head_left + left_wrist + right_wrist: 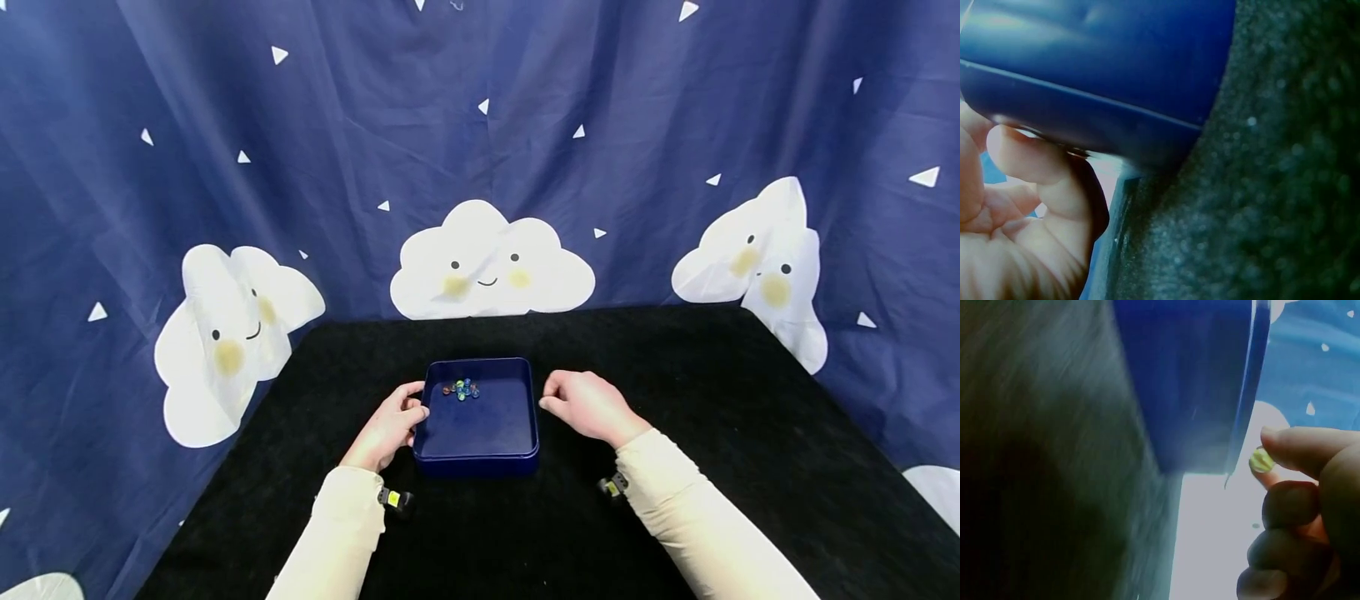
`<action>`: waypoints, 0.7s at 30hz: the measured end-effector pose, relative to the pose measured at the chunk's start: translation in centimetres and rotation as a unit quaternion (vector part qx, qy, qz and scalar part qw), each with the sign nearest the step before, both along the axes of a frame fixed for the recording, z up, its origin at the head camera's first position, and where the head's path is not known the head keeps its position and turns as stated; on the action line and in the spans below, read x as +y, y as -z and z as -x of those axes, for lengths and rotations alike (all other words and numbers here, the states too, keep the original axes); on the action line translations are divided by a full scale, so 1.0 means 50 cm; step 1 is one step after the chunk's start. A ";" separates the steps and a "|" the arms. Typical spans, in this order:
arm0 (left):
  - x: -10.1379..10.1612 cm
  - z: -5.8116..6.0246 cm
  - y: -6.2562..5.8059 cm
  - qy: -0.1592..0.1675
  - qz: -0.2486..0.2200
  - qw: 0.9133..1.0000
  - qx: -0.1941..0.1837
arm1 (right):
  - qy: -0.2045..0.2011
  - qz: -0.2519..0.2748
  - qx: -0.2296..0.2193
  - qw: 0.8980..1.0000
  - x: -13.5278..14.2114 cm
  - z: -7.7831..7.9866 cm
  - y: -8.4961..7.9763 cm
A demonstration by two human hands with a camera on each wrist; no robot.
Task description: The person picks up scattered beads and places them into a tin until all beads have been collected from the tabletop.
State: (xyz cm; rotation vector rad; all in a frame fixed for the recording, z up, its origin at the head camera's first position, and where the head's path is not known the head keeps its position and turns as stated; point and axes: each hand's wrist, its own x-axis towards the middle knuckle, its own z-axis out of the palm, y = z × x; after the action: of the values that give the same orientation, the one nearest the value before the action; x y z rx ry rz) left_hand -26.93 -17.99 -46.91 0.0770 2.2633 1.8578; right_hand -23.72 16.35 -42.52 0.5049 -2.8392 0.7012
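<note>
A square dark blue tray (474, 429) with upright walls lies in front of me, a cluster of small glass marbles (461, 390) near its back left. My left hand (386, 429) holds the tray's left side, thumb at the rim; the left wrist view has its fingers against the tray wall (1104, 69). Just right of the tray, my right hand (588, 404) pinches a yellow-green marble (1262, 460) between thumb and forefinger, the other fingers curled in. That marble is hidden in the head view.
Black cloth (480, 533) covers the table under the tray. Behind and at the sides hangs a blue curtain (360, 125) printed with white clouds and triangles. Each wrist carries a small camera, one of them the left wrist camera (396, 500).
</note>
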 end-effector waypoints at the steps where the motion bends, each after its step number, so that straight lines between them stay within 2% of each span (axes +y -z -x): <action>1: 0.000 0.000 0.000 0.001 -0.001 1.000 -0.003 | -0.005 0.008 0.001 1.000 -0.014 0.002 -0.001; 6: 0.003 -0.005 0.001 0.011 -0.011 1.000 -0.007 | -0.015 0.023 -0.007 1.000 -0.070 0.006 0.000; 10: 0.004 -0.006 0.002 0.007 -0.009 1.000 -0.005 | -0.023 0.020 -0.005 1.000 -0.099 0.007 0.001; 21: -0.001 0.001 0.001 0.002 -0.001 1.000 -0.002 | -0.034 0.006 -0.009 0.999 -0.128 0.005 -0.019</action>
State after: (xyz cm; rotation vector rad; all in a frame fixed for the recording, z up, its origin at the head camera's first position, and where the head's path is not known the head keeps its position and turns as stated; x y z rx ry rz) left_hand -26.98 -18.04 -46.93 0.0780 2.2568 1.8551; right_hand -23.99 9.97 -41.57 0.5993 -2.8445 0.7371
